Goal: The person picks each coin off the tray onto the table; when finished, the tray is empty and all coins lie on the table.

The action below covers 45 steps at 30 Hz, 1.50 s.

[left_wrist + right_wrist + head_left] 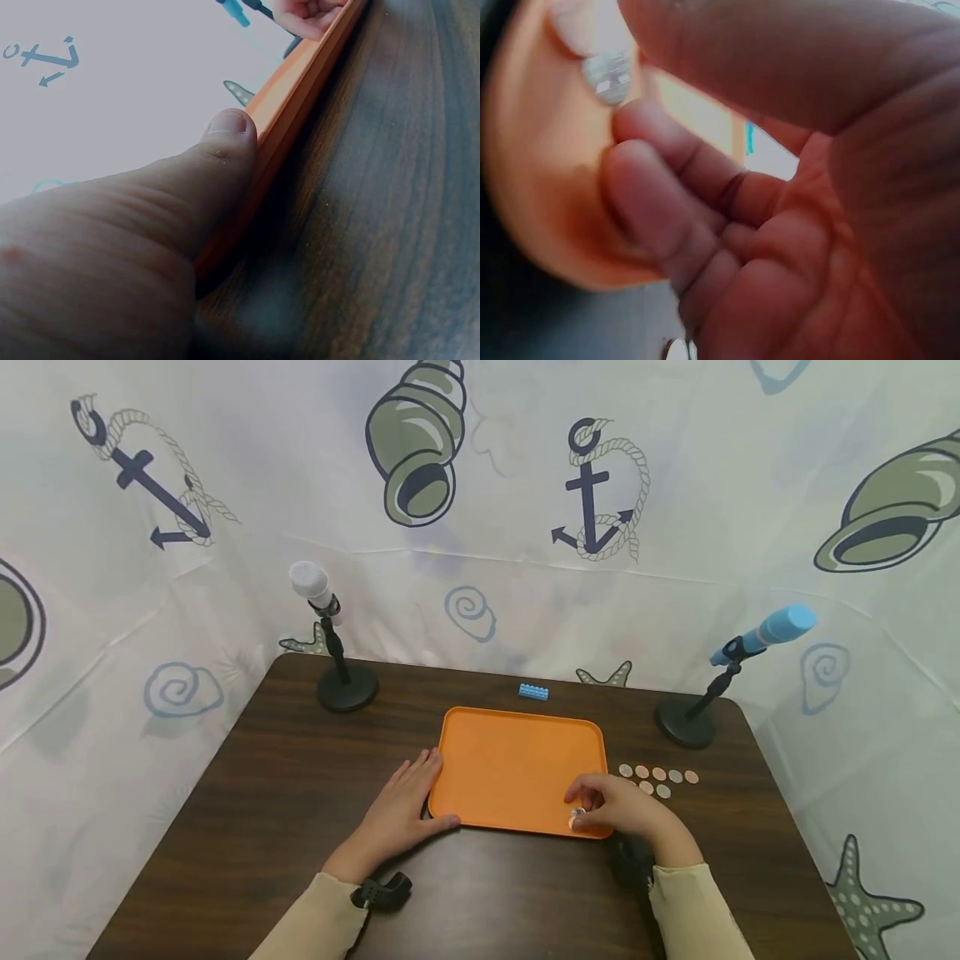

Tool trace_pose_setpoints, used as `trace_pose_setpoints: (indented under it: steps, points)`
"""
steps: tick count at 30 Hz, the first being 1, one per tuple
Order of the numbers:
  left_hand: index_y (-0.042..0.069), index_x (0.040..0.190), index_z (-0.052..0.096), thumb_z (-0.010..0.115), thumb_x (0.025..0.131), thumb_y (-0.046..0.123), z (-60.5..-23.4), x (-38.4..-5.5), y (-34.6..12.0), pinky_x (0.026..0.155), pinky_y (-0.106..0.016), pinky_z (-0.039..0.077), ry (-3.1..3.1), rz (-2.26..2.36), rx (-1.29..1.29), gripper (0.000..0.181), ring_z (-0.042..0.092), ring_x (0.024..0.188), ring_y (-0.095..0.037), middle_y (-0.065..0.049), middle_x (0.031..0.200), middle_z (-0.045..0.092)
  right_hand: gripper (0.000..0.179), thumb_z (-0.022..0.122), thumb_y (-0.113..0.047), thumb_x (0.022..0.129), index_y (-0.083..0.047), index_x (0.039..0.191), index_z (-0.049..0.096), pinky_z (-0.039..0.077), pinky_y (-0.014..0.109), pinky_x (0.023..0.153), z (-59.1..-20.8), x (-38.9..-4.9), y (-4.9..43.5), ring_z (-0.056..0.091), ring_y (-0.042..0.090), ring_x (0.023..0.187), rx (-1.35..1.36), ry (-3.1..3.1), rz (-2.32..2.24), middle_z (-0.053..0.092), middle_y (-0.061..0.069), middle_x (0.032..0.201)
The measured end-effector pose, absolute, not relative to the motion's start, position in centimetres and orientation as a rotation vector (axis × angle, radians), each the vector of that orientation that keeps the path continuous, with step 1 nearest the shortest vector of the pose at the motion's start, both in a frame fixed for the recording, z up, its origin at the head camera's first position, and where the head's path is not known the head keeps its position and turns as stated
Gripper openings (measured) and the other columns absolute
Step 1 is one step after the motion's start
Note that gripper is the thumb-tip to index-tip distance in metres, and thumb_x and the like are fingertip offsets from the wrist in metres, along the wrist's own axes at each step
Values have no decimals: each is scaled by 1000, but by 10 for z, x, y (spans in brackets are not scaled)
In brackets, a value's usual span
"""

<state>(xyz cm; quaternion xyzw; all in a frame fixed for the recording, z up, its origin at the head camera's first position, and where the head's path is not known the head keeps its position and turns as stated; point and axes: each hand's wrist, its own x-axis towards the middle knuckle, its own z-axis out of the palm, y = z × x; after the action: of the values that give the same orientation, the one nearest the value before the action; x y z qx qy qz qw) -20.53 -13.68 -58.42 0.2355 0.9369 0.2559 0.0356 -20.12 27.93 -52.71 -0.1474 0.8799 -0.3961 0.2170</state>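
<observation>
An orange tray (517, 764) lies on the dark wooden table. My left hand (402, 810) rests along its left edge, fingers straight; the thumb (210, 169) lies against the front rim in the left wrist view. Over the tray's front right corner, my right hand (626, 808) has curled fingers and pinches a small coin low above the tray. Close to its fingertips, the right wrist view shows a shiny silver coin (607, 79) and a paler coin (577, 26), partly hidden by the thumb. Several copper and silver coins (659, 774) lie in rows right of the tray.
A blue toy brick (533, 692) lies behind the tray. Back left stands a black stand (347, 687) holding a white object (311, 581). Another black stand (686, 722), holding a blue cylinder (783, 625), is at back right. Patterned cloth (510, 527) hangs behind the table.
</observation>
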Motion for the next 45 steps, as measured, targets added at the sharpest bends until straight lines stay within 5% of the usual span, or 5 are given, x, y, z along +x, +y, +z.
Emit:
trace_pose_setpoints:
  steps: [11, 18, 32, 40, 45]
  points:
    - [9, 175, 21, 68, 93, 79, -586, -207, -137, 140, -57, 13, 2888, 817, 729, 117, 17, 172, -28, -8, 183, 20, 7, 85, -18, 96, -21, 101, 82, 53, 27, 69, -529, -198, 274, 56, 20, 85, -496, 2517, -1037, 63, 6, 97]
    - [11, 175, 21, 65, 92, 82, -588, -208, -137, 141, -55, 11, 2881, 830, 721, 118, 16, 172, -26, -6, 183, 19, 14, 85, -17, 96, -14, 96, 71, 55, 27, 66, -534, -196, 279, 60, 20, 79, -402, 2518, -1109, 65, 5, 91]
    - [10, 175, 23, 66, 93, 81, -589, -206, -138, 141, -55, 13, 2880, 831, 743, 116, 18, 172, -27, -7, 183, 21, 12, 76, -23, 104, -15, 112, 73, 57, 27, 72, -556, -185, 290, 64, 22, 87, -159, 2503, -1506, 70, 9, 103]
    - [10, 175, 22, 65, 93, 82, -589, -206, -139, 141, -54, 12, 2880, 817, 721, 117, 16, 172, -26, -7, 183, 20, 30, 60, -10, 112, 16, 127, 55, 57, 22, 76, -578, -180, 304, 73, 16, 100, -235, 2179, -2089, 75, 6, 115]
    - [10, 175, 22, 67, 93, 80, -590, -207, -137, 141, -54, 12, 2885, 813, 725, 116, 17, 172, -26, -7, 183, 20, 33, 63, -10, 111, 14, 130, 51, 56, 21, 66, -580, -178, 306, 69, 14, 84, -150, 2188, -2203, 74, 3, 107]
